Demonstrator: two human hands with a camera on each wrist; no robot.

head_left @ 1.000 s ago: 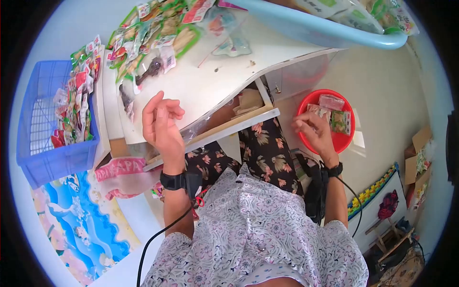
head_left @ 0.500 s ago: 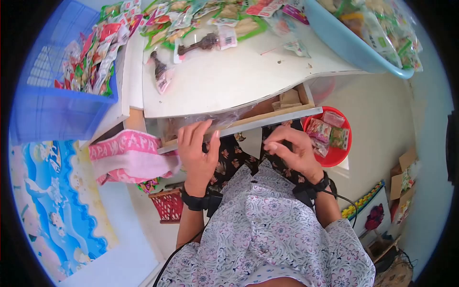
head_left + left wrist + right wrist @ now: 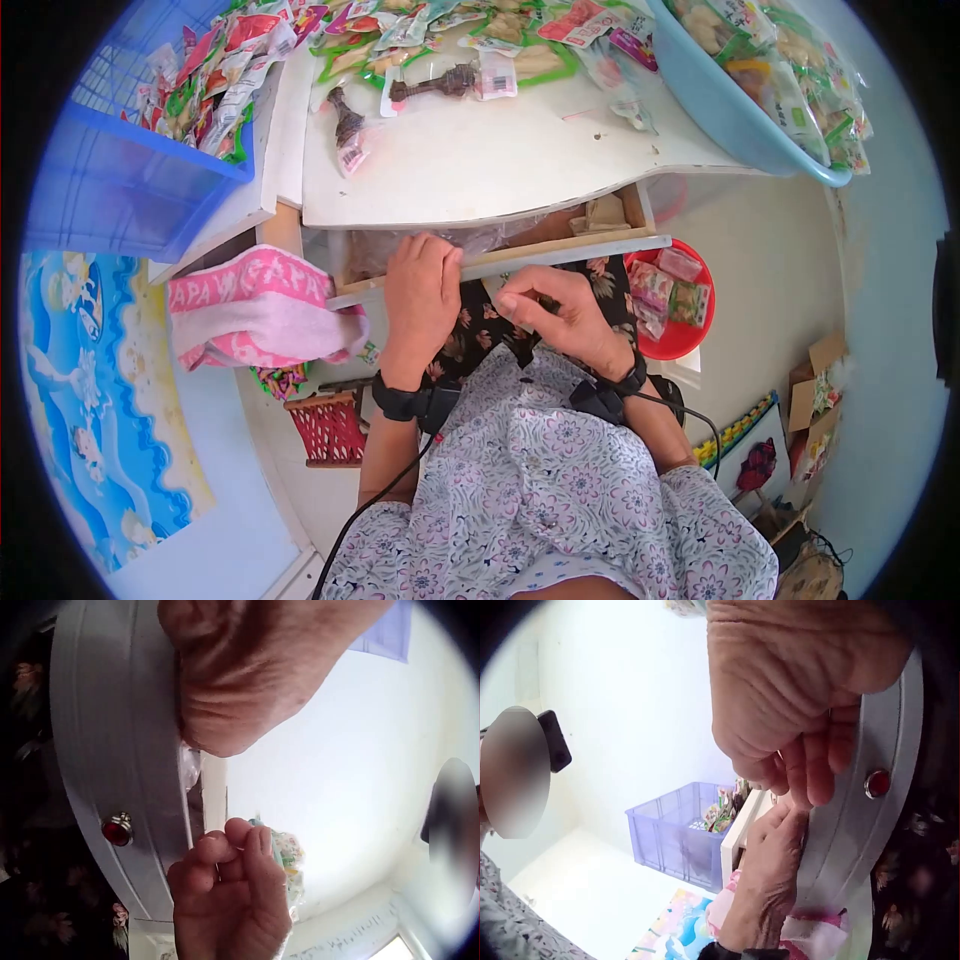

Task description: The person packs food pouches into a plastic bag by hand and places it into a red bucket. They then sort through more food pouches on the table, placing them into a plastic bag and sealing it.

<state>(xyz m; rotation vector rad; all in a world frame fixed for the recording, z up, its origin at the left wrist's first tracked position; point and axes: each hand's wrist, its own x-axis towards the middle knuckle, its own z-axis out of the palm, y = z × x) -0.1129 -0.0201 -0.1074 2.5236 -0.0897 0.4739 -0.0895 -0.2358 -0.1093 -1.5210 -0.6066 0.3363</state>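
Note:
The left hand (image 3: pixel 422 300) lies over the front edge of a pulled-out drawer (image 3: pixel 570 250), its fingers bent over the rim; in the left wrist view its palm hides the fingertips. The right hand (image 3: pixel 570 318) hovers just right of it, before the drawer front, with loosely curled fingers and nothing visible in them. Clear plastic (image 3: pixel 480 238) and brown, folded pieces (image 3: pixel 603 213) lie inside the drawer. A red knob (image 3: pixel 118 831) sits on the drawer front.
Packaged food (image 3: pixel 430 85) covers the back of the white tabletop (image 3: pixel 450 165). A blue crate (image 3: pixel 130 185) with packets stands left, a blue basin (image 3: pixel 715 105) right. A red bucket (image 3: pixel 708 325) is on the floor; a pink towel (image 3: pixel 250 310) hangs left.
The left hand has come down from above the tabletop onto the drawer edge. The right hand has moved left from beside the red bucket, closer to the left hand. The head view has shifted.

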